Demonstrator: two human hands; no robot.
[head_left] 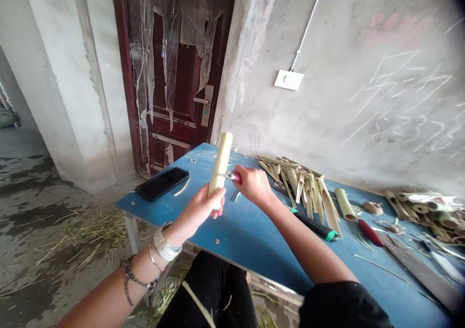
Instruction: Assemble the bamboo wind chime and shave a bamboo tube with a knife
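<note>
A pale bamboo piece stands tilted above the blue table, its lower end wrapped by the fingers of my left hand. My right hand is closed round the red handle of a small tool. The tool's metal end touches, or nearly touches, the right side of the bamboo piece; its exact tip shape is too small to tell. A thin curled shaving lies on the table left of my left hand.
On the blue table are a black phone, split bamboo pieces, a black-green handle, a short bamboo tube, a red handle and a bamboo pile. A wall stands behind.
</note>
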